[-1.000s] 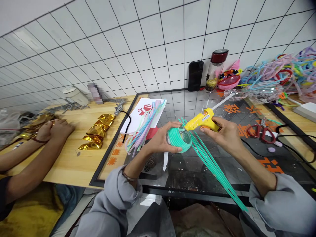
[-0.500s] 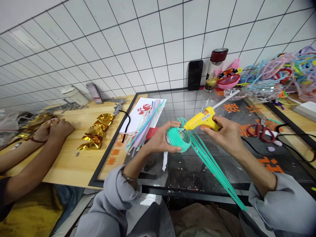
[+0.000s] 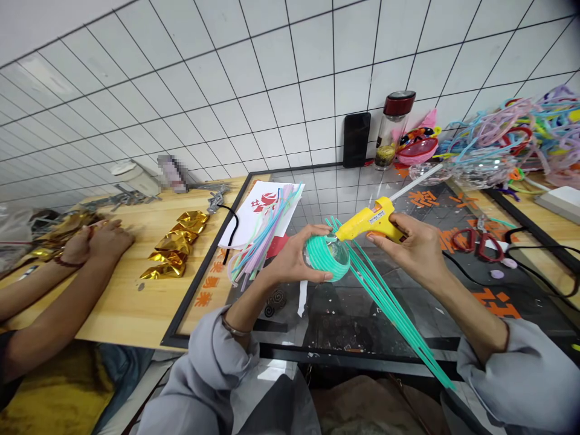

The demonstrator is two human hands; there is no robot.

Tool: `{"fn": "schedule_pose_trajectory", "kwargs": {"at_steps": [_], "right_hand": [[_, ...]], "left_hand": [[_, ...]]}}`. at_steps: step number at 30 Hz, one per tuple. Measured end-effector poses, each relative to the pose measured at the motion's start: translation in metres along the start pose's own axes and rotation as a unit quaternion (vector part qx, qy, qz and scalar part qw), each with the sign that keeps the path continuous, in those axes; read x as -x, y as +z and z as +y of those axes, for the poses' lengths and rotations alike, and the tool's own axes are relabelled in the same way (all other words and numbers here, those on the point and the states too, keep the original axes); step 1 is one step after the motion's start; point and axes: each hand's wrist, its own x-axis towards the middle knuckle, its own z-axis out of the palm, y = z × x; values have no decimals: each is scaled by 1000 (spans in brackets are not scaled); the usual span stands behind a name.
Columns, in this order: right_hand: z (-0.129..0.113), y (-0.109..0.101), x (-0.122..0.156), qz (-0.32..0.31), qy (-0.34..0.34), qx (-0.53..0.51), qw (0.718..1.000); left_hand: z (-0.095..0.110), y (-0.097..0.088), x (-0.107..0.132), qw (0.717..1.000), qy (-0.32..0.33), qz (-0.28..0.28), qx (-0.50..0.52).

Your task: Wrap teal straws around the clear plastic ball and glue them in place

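My left hand [image 3: 296, 257] is wrapped round a small clear bowl [image 3: 327, 260] whose outside is ringed with turquoise pipe cleaners. My right hand [image 3: 414, 241] grips a yellow hot glue gun [image 3: 367, 222] by its handle. The gun's nozzle points down and left and meets the bowl's upper edge; whether glue is coming out is too small to tell. A white glue stick [image 3: 414, 181] juts from the gun's back end. Beside and behind the bowl, a bundle of loose turquoise pipe cleaners [image 3: 399, 317] runs diagonally toward the table's front edge.
Pastel pipe cleaners [image 3: 263, 235] lie across a white printed sheet [image 3: 242, 208]. Red-handled scissors [image 3: 480, 241] and a black cord are at right. A glass bottle [image 3: 392, 133] and phone [image 3: 356, 139] stand by the wall. Another person's hands [image 3: 97, 241] rest at left near gold foil [image 3: 179, 244].
The glue gun's nozzle and the bowl have shifted very slightly in my hands. The view has moved a little; both grips stay the same.
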Motion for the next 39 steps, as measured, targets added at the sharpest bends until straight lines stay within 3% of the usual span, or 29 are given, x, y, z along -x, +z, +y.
{"fn": "schedule_pose_trajectory", "kwargs": {"at_steps": [12, 29, 39], "right_hand": [[9, -8, -3, -55, -1, -35, 998], [3, 1, 1, 3, -1, -13, 1000], [9, -5, -2, -36, -17, -23, 999]], "left_hand": [[2, -1, 0, 1000, 8, -4, -7], [1, 0, 0, 1000, 1, -4, 2], [-1, 0, 0, 1000, 20, -2, -8]]}}
